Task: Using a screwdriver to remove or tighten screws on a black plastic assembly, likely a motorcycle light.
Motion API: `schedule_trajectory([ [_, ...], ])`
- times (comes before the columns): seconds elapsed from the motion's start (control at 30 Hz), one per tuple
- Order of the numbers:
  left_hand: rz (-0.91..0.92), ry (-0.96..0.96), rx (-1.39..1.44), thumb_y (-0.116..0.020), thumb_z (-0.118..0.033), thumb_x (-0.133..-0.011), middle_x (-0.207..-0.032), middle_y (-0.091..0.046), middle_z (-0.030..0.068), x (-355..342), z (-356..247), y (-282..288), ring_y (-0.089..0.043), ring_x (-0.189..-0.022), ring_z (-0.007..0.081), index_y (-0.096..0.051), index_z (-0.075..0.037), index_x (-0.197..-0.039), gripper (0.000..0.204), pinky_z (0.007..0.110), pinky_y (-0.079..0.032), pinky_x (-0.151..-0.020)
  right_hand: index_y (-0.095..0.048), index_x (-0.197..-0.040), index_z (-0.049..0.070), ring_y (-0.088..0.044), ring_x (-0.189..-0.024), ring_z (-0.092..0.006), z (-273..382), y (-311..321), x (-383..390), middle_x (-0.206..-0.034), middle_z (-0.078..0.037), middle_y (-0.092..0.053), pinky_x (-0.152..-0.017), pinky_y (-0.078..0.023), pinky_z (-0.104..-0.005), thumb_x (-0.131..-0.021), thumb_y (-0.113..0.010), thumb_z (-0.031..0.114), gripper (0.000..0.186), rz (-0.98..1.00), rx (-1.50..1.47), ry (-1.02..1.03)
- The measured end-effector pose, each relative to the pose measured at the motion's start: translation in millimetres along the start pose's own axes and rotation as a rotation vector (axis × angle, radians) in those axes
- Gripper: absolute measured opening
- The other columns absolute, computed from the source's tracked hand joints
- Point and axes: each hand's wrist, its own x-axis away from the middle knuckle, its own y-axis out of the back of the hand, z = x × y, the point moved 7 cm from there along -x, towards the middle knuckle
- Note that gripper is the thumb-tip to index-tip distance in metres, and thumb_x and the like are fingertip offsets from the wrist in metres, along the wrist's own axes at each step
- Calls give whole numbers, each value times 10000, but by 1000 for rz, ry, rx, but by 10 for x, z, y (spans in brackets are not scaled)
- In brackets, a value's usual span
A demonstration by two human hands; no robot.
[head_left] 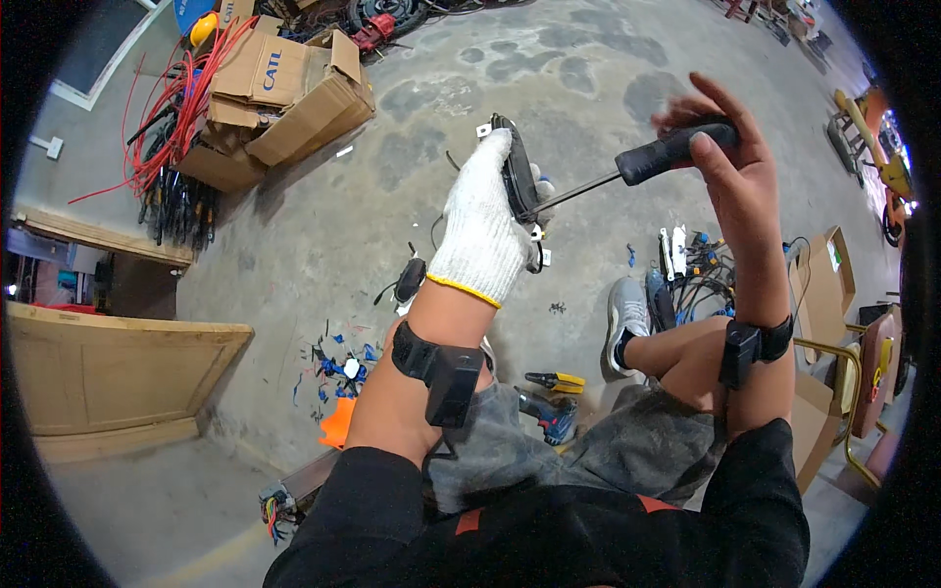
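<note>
In a white knit glove, my left hand (484, 214) grips a black, curved, elongated part (518, 174) and holds it up over the floor. The part's exact kind is hard to make out. Small white tabs and a thin cable show at its ends. My bare right hand (730, 147) has the black handle of a screwdriver (647, 159) between thumb and palm, some fingers raised and blurred. Its metal shaft slants down to the left, and the tip meets the lower end of the black part. The glove hides much of that part.
Yellow-handled pliers (556, 381) and a blue cordless drill (551, 416) lie by my legs. Blue and black cables (701, 274) are heaped beyond my shoe (627, 312). Cardboard boxes (284, 98) and red wires (191, 118) stand far left. A wooden panel (127, 372) is nearer.
</note>
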Motion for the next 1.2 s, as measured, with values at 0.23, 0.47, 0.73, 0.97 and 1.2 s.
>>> schedule_trajectory([
  [0.23, 18, -6, -41, -583, -370, -952, -846, -629, 159, -47, 10, 36, -640, -656, 299, -553, -82, -1090, 320, 449, -541, -546, -614, -1174, -17, -696, -931, -216, -458, 270, 103, -1041, -148, -684, -791, -550, -294, -985, -567, 391, 453, -81, 468, -643],
  [0.47, 15, -41, -12, -576, -373, -956, -839, -633, 156, -70, -36, 39, -638, -642, 288, -555, -79, -1098, 327, 450, -537, -540, -468, -1385, 7, -599, -1192, -291, -49, -2, 21, -1327, -170, -554, -1004, -481, -411, -900, -663, 176, 549, 45, -67, -120],
  [0.73, 40, -4, -20, -622, -404, -918, -816, -628, 77, -64, 24, 46, -631, -663, 236, -599, -111, -995, 304, 421, -483, -598, -632, -1149, -3, -664, -883, -164, -361, 290, 71, -926, -96, -684, -794, -535, -314, -950, -647, 313, 373, -52, 409, -534],
  [0.97, 16, -51, -13, -617, -404, -919, -816, -618, 75, -53, -43, 49, -627, -663, 231, -587, -106, -993, 308, 417, -458, -570, -387, -1446, 31, -596, -1193, -338, -52, 37, 14, -1379, -170, -508, -935, -540, -414, -911, -658, 210, 627, 81, 66, -84],
  [1.2, 68, -4, -25, -613, -370, -918, -809, -612, 81, -118, -27, 67, -623, -652, 231, -572, -97, -1011, 291, 425, -460, -558, -610, -1199, 16, -683, -982, -225, -71, 55, 58, -1082, -136, -673, -737, -567, -325, -893, -711, 198, 371, 94, 158, -259],
])
